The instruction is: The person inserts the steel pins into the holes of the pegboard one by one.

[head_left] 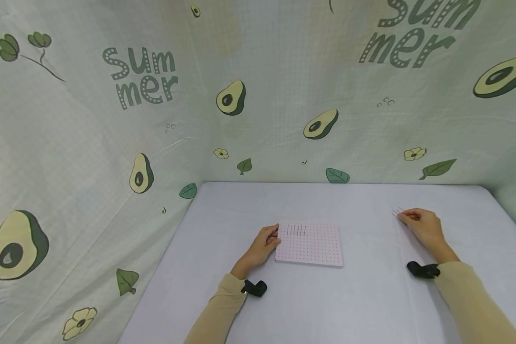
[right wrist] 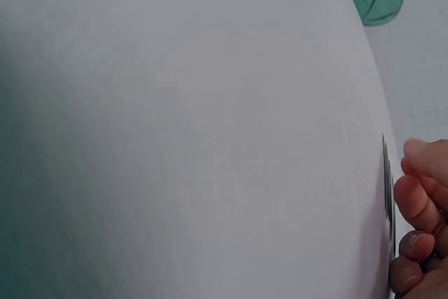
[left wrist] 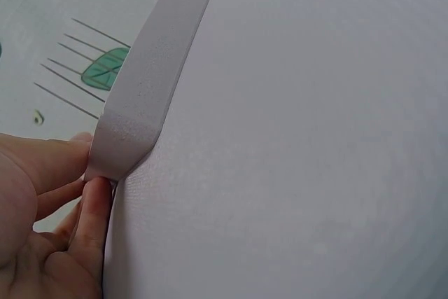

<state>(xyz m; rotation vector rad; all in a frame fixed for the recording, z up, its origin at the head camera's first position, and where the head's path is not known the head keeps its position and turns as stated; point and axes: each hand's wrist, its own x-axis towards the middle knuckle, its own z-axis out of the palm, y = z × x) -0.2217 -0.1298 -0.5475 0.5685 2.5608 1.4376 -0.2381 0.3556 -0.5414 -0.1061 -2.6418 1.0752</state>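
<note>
A pale pink board (head_left: 318, 251) with rows of small holes lies on the table. Several thin needles (head_left: 296, 230) stand in a row near its back left; the left wrist view shows them from the side, rising past the board's edge (left wrist: 133, 96). My left hand (head_left: 263, 243) grips the board's left edge between thumb and fingers. Far to the right, my right hand (head_left: 421, 225) has its curled fingertips beside several loose needles (right wrist: 389, 201) on the tabletop. Whether a needle is between those fingertips cannot be made out.
A white-covered table (head_left: 361, 296) stretches between and around both hands. Behind it and on the left hangs a pale cloth (head_left: 275, 95) printed with avocados, leaves and lettering. Each wrist wears a small black camera (head_left: 254, 288).
</note>
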